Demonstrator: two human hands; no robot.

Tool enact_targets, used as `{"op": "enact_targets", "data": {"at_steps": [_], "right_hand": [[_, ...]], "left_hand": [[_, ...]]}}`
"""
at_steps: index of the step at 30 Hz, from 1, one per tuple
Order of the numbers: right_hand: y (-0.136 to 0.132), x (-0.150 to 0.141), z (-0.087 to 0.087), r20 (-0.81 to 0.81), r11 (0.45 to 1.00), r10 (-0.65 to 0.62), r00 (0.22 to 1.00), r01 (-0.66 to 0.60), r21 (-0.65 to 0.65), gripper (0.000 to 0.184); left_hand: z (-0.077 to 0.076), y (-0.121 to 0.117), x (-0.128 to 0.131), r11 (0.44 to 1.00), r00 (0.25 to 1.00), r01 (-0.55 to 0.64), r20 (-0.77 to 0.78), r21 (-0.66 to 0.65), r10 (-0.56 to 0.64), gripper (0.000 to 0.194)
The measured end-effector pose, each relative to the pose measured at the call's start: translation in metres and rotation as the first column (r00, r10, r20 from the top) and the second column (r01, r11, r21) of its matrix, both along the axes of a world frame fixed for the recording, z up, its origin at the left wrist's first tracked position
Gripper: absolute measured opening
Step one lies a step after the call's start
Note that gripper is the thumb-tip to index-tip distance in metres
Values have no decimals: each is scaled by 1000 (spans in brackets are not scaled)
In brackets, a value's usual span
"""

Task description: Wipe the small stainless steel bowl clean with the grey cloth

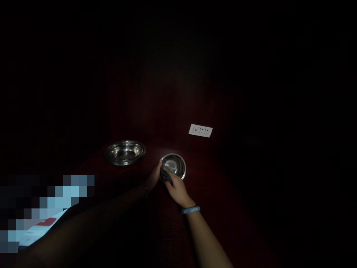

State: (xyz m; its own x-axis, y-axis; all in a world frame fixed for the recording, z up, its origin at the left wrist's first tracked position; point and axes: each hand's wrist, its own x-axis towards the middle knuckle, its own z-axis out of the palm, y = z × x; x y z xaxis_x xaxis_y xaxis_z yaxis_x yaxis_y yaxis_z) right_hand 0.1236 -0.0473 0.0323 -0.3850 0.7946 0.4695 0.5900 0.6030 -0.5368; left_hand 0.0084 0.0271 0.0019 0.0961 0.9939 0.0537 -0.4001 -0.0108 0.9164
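A shiny metal bowl is tilted up between my hands over the dark red surface. My left hand grips the bowl's left rim, with the thumb showing at the edge. In my right hand is a dark patterned cloth, its fingers closed and pressing it on the near left rim of the bowl. A blue wristband circles my right wrist. The underside of the bowl and most of my left fingers are hidden.
Several nested wide metal bowls stand to the left on the dark red tabletop. A white socket plate is on the wall behind. At lower left a bright screen shows, partly pixelated. Darkness hides the surroundings.
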Motion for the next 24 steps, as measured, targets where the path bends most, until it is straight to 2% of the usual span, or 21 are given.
{"op": "enact_targets", "data": {"at_steps": [4, 8, 15, 19, 24], "right_hand": [[-3, 2, 6, 50, 998, -63, 997, 64, -22, 44], [-7, 6, 15, 182, 993, -119, 976, 122, -7, 41], [-9, 19, 33, 446, 990, -136, 885, 142, 21, 30], [-7, 23, 33, 490, 994, -107, 865, 100, 40, 29], [-4, 26, 30, 493, 992, -124, 861, 107, 64, 28]], "left_hand": [[5, -11, -4, 1000, 1000, 16, 21, -26, -16, 74], [8, -16, -8, 1000, 1000, -14, 8, -12, 14, 72], [8, -11, -8, 998, 998, -59, -13, -30, 59, 72], [7, -10, -8, 996, 997, -73, 1, -43, 73, 71], [10, -15, -8, 996, 997, -77, 28, -49, 79, 68]]}}
